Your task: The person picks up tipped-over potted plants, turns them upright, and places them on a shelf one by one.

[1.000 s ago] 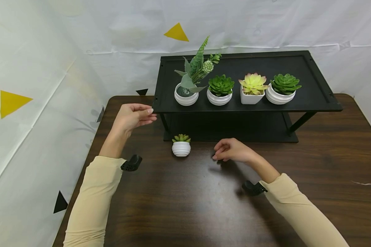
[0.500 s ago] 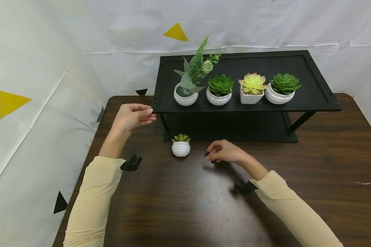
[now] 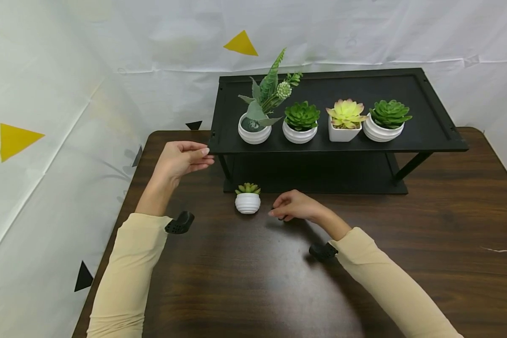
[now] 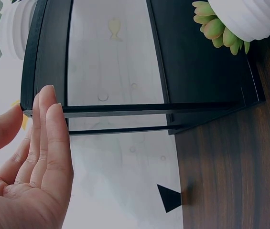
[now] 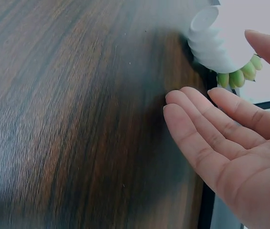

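My left hand pinches the front left corner of a black two-tier shelf, thumb on the upper board and straight fingers under it, as the left wrist view shows. A small succulent in a white ribbed pot stands upright on the table before the shelf's lower board. Just right of that pot hovers my right hand, holding nothing, its thumb apart from its relaxed fingers. In the right wrist view the white pot appears beyond the fingertips, with a gap between them.
On the shelf's top board stand a tall leafy plant, a dark green succulent, a yellow-green one in a square pot and another green succulent. White sheeting hangs behind the brown table.
My right hand has moved left along the table, closer to the small potted succulent. The left hand stays at the shelf corner, and the plants have not moved.
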{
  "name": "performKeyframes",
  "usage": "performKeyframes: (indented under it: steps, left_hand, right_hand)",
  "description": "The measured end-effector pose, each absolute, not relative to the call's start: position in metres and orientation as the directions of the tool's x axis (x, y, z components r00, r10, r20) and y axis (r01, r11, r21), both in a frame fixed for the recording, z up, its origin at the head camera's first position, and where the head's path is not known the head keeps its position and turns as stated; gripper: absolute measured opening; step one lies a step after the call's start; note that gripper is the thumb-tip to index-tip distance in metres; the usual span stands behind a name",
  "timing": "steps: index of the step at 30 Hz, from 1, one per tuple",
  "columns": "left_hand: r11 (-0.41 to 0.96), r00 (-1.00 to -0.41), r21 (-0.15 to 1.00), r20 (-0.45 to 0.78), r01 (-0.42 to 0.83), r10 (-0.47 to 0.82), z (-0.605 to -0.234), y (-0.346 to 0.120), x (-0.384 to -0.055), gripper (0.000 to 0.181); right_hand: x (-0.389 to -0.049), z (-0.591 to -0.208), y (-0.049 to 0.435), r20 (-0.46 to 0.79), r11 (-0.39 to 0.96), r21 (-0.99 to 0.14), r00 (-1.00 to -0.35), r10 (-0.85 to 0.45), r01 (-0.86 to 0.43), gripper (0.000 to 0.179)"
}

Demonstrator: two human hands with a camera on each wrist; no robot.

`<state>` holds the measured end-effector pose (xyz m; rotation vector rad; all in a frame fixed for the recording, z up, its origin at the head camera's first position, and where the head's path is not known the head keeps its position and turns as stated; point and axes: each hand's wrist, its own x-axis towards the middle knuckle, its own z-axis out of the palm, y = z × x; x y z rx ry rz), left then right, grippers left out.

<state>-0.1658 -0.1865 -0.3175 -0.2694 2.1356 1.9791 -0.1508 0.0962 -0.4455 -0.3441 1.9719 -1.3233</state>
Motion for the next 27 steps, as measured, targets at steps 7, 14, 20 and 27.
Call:
performKeyframes:
  steps: [7,14,20,27]
  left_hand:
    - [0.072,-0.959,0.957,-0.282,-0.281,-0.001,-0.319,-0.186,-0.167,0.029]
    - [0.084,-0.96,0.956,-0.28,-0.28,-0.011,-0.319,-0.186,-0.167,0.029]
    - [0.091,-0.961,0.956,-0.277,-0.278,-0.027,-0.32,-0.185,-0.168,0.027]
    - [0.084,-0.961,0.958,-0.276,-0.276,-0.011,-0.319,-0.186,-0.167,0.028]
  right_hand:
    - [-0.153,-0.445,0.087,-0.435,0.436,-0.879,-0.697,-0.57,0.193,0.034]
    - [-0.157,-0.446,0.08,-0.436,0.419,-0.883,-0.697,-0.57,0.21,0.03]
    - [-0.161,-0.443,0.072,-0.469,0.422,-0.87,-0.688,-0.554,0.253,0.036]
    - [-0.164,-0.44,0.061,-0.518,0.445,-0.842,-0.686,-0.511,0.304,0.039]
